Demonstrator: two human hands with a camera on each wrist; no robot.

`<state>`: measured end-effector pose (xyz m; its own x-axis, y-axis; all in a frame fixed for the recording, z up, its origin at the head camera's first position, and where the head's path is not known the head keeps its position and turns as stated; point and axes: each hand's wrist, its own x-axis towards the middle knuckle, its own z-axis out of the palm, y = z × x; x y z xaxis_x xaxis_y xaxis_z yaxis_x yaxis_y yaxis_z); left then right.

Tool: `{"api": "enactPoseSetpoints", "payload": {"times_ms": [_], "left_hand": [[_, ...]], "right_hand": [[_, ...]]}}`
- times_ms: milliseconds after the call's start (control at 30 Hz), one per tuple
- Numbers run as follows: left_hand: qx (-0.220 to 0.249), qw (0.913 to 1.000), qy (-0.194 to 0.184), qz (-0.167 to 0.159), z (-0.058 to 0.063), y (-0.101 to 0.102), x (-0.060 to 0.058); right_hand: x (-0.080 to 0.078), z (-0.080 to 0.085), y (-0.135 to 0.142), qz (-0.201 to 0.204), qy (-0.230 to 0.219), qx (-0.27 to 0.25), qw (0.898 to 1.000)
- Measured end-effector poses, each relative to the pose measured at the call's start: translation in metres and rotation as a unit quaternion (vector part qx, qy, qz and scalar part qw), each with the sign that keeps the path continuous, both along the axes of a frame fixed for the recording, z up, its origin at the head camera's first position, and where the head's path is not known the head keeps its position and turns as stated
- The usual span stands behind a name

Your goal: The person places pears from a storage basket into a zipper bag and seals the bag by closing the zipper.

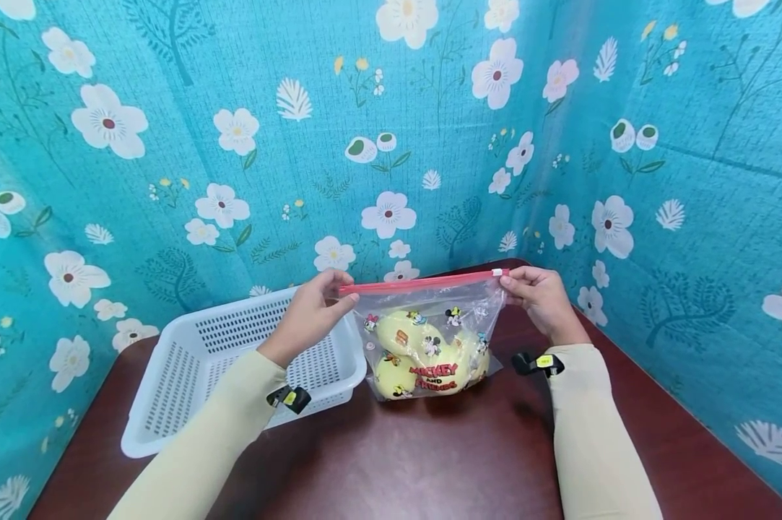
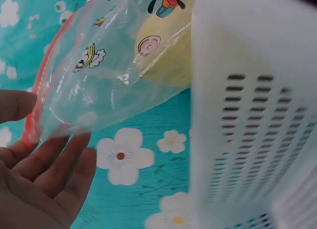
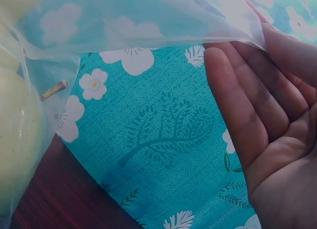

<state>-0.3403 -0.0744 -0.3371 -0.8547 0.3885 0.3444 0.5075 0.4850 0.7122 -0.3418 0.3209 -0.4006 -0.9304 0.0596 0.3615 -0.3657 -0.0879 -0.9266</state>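
Observation:
In the head view a clear zip bag point(image 1: 439, 332) with a red top strip and cartoon prints stands on the table. Several pale yellow fruits point(image 1: 397, 375) fill its lower part; in the right wrist view one fruit point(image 3: 17, 140) shows a woody stem. My left hand point(image 1: 313, 310) pinches the left end of the red strip between thumb and fingers. At the other end my right hand point(image 1: 540, 296) pinches the corner beside the white slider point(image 1: 497, 272). The strip is stretched nearly straight between both hands.
A white slotted plastic basket point(image 1: 163, 383) stands to the left of the bag, under my left forearm. The dark red-brown table point(image 1: 391, 462) meets a blue flowered cloth point(image 1: 287, 180) hanging behind and at the right.

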Motion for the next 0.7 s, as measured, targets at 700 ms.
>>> {"api": "enactPoseSetpoints", "payload": {"times_ms": [700], "left_hand": [[-0.287, 0.903, 0.291, -0.134, 0.052, 0.116, -0.001]], "right_hand": [[-0.002, -0.003, -0.01, -0.033, -0.011, -0.005, 0.999]]}}
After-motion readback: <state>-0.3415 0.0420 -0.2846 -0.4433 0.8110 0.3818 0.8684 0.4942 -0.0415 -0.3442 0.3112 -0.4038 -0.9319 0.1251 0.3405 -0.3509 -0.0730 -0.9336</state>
